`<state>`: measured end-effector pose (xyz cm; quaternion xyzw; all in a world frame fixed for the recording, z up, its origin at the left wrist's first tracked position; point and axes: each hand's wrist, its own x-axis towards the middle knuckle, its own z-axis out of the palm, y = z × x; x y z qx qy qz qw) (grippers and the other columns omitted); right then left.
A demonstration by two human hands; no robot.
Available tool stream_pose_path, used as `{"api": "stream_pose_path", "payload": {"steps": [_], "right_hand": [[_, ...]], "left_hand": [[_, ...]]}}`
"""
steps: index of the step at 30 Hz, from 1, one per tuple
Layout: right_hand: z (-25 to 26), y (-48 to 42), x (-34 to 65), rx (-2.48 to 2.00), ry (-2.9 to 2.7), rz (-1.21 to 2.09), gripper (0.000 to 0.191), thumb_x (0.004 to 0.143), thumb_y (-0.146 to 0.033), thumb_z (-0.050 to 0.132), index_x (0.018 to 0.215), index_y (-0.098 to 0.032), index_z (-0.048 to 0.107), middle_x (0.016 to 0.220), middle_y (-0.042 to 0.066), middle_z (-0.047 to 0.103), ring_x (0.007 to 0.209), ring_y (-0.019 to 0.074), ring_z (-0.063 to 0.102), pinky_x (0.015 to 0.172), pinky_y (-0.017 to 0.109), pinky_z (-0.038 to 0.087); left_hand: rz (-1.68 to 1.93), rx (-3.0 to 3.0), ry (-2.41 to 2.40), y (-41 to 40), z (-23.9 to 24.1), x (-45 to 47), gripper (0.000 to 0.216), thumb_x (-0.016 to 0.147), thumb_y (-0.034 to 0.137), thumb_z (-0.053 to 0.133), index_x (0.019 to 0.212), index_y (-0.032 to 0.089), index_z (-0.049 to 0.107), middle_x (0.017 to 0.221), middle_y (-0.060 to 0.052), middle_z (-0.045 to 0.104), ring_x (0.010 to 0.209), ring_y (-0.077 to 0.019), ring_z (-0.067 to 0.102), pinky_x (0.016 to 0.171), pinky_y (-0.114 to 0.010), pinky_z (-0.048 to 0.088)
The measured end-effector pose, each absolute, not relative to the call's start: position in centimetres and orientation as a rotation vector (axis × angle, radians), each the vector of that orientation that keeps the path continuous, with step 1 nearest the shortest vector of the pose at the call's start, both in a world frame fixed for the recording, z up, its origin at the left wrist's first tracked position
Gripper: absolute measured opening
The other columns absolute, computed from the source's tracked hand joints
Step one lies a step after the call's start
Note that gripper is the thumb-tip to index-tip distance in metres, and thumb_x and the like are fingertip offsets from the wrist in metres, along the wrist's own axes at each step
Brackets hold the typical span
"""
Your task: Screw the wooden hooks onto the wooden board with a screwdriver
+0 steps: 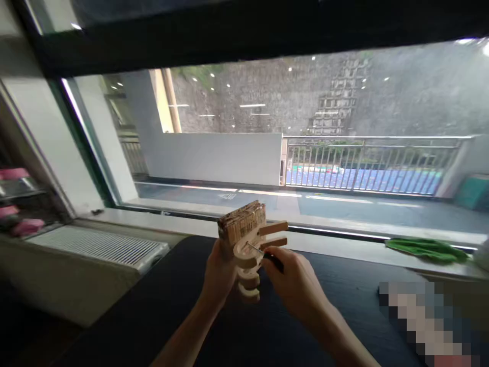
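My left hand [220,270] is closed around the lower left side of a wooden assembly [244,227], lifted above the dark table. The assembly has a brown block with printed marks, two flat bars jutting to the right and several curved, hook-like pieces at the front. In my right hand [292,270] is a small screwdriver [273,259] with a dark handle. Its thin metal shaft points left, and the tip meets a curved piece near a small hole. Whether a screw sits there is too small to tell.
The dark table [183,316] spreads beneath my hands. A window sill with a green cloth [426,250] lies behind it. At left stands a white radiator [99,244], with pink things [26,224] on a shelf beyond. The lower right corner is pixelated.
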<state>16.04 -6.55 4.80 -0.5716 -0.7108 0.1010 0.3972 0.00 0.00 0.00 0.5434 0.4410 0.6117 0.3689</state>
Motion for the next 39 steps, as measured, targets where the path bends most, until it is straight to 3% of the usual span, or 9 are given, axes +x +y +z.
{"api": "stream_pose_path", "payload": {"steps": [4,9,14,27,32,39], "right_hand": [[5.2,-7.0,16.9,-1.451,-1.874,0.319,0.025,0.086,-0.030,0.040,0.088,-0.025,0.065,0.079,0.000,0.067,0.067,0.0145,0.057,0.057,0.023,0.033],[7.0,-8.3,17.5,-1.592,-1.912,0.168,0.025,0.087,-0.031,0.040,0.089,-0.028,0.064,0.071,0.000,0.065,0.065,0.0162,0.059,0.056,0.025,0.031],[8.0,-9.1,18.4,-1.559,-1.961,0.123,0.025,0.084,-0.026,0.043,0.102,-0.036,0.057,0.086,-0.005,0.065,0.072,0.0153,0.060,0.061,0.026,0.034],[7.7,-9.1,18.0,-1.508,-1.947,0.156,0.019,0.080,-0.022,0.046,0.094,-0.031,0.054,0.077,-0.005,0.062,0.068,0.0144,0.055,0.058,0.025,0.032],[7.6,-9.4,17.3,-1.448,-1.972,0.159,0.011,0.081,-0.022,0.046,0.082,-0.027,0.056,0.074,-0.004,0.060,0.064,0.0133,0.051,0.055,0.025,0.028],[7.5,-9.5,16.7,-1.463,-1.943,0.186,0.011,0.082,-0.023,0.044,0.084,-0.026,0.055,0.075,-0.006,0.059,0.063,0.0122,0.051,0.056,0.025,0.029]], "left_hand": [[1.549,1.431,1.134,-0.3,-0.2,0.1,0.039,0.063,0.025,0.069,0.100,0.018,0.056,0.091,-0.003,0.066,0.083,-0.0190,0.060,0.068,-0.025,0.047],[1.488,1.293,1.012,-0.7,0.2,0.5,0.041,0.065,0.026,0.070,0.103,0.019,0.056,0.098,-0.005,0.065,0.088,-0.0198,0.059,0.073,-0.028,0.047],[1.300,1.093,0.710,-1.5,1.0,0.7,0.035,0.075,0.025,0.062,0.108,0.016,0.054,0.108,-0.009,0.061,0.094,-0.0211,0.059,0.083,-0.034,0.046],[1.190,1.034,0.613,-2.2,1.4,1.0,0.034,0.076,0.022,0.062,0.109,0.015,0.055,0.097,-0.010,0.064,0.085,-0.0207,0.061,0.075,-0.033,0.048],[1.235,1.076,0.649,-2.0,1.0,1.0,0.033,0.073,0.022,0.065,0.104,0.015,0.058,0.102,-0.010,0.063,0.090,-0.0218,0.061,0.078,-0.032,0.047],[1.247,1.104,0.620,-2.1,1.2,1.0,0.030,0.075,0.020,0.062,0.105,0.016,0.057,0.103,-0.009,0.062,0.094,-0.0222,0.059,0.081,-0.033,0.046]]}}
